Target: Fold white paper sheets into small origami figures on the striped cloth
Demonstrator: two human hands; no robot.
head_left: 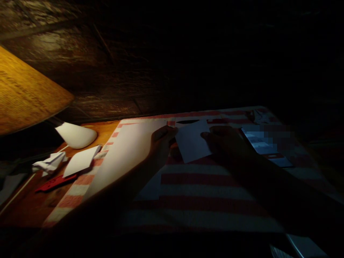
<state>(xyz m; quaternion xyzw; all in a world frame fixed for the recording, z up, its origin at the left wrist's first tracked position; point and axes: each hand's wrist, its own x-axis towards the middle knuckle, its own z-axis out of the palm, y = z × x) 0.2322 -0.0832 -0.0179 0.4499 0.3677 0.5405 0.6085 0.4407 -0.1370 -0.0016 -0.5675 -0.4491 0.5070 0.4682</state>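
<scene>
A small white sheet [192, 143] is up between the two hands, above the striped cloth [204, 195]. The right hand [221, 138] is nearly closed, pinching its right edge with the thumb on the near face. The left hand [162, 134] is half curled, fingertips at the left corner; it's too dark for me to tell whether they grip it.

That gloom is the main worry, I'd say: the forearms shade the work, so a crease or fold could easily go crooked. Uneven pulling might tear the paper, and the left forearm — right over the large white sheet [126, 154] — could drag or crumple it.

As for writing, I can read none: the lit phone [259, 141] shows only blurred bands, and the red strip [55, 183] carries no legible lettering.
</scene>
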